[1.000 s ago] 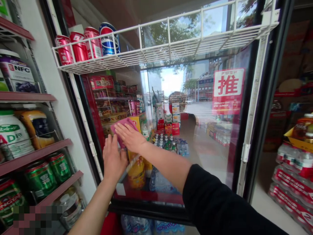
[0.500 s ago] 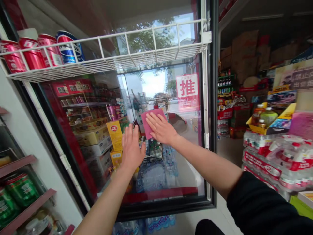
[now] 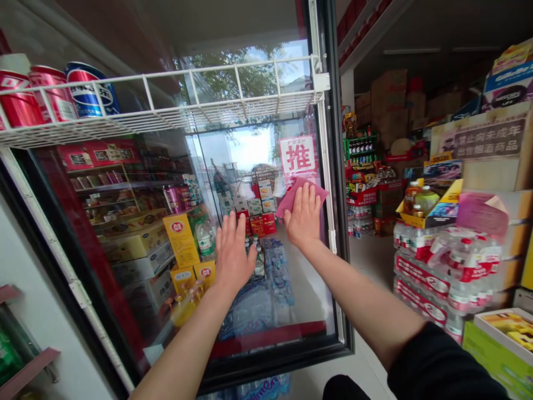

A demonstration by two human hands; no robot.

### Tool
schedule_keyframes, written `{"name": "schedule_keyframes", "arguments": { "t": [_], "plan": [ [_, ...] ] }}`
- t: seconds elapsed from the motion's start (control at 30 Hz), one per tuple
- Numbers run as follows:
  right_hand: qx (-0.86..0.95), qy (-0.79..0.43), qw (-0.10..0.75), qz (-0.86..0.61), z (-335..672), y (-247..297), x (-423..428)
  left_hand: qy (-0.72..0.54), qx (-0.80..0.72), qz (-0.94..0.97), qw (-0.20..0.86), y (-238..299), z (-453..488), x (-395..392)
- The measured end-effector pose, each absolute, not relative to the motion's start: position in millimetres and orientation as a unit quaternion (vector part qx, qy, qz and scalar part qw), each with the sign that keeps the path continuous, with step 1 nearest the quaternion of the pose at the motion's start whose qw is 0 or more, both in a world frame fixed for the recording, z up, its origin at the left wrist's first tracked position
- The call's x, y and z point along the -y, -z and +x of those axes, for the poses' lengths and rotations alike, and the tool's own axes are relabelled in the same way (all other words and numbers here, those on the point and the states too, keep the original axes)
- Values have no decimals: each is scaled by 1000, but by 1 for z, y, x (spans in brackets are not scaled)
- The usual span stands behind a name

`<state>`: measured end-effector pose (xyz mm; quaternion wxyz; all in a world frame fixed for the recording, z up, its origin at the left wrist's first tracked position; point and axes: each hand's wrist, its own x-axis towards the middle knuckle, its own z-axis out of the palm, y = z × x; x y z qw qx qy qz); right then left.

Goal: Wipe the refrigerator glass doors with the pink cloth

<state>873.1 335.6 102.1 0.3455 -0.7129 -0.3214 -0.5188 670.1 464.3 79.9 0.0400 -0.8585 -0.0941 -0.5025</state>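
Head view: found the pink cloth (image 3: 288, 201) against the glass door (image 3: 300, 278), toward its right side, at the lower edge of the red-and-white sign (image 3: 298, 155) and just beside the white rail (image 3: 328, 211). Saw the right hand (image 3: 305, 219) laid flat over it, fingers straight, upward, slightly apart, pinching nothing visible, with cloth corners sticking out on both sides. Judged the flat hold a way of keeping cloth spread and pressure even, rather than bunched in a fist.

Found the left hand (image 3: 234, 253) at the glass, well apart from the cloth and a little lower, fingers upright and lightly spread, thumb out to the side, nothing held. Could not tell full palm contact from this angle. Guessed at a bracing role, perhaps for keeping the door steady.

Noted right forearm slanting in from lower right, bare up to a dark sleeve (image 3: 433, 361); left forearm rising from the bottom edge, leaning right, also bare.

Saw red cans (image 3: 54, 94) and a blue can (image 3: 89, 94) at the left end of the wire rack (image 3: 233, 105), behind its raised front, probably against falling. Noted bottle packs (image 3: 425, 278) stacked at right, wrapped, likely for stability.
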Motion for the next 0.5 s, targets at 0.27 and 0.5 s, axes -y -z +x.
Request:
{"name": "schedule_keyframes", "arguments": {
  "t": [0.27,0.5],
  "plan": [
    [593,485,177,-618,814,-117,-399,510,106,-851,60,-80,662,-479],
    [676,490,62,-547,828,-133,-386,502,123,-853,73,-78,660,-487]
  ]
}}
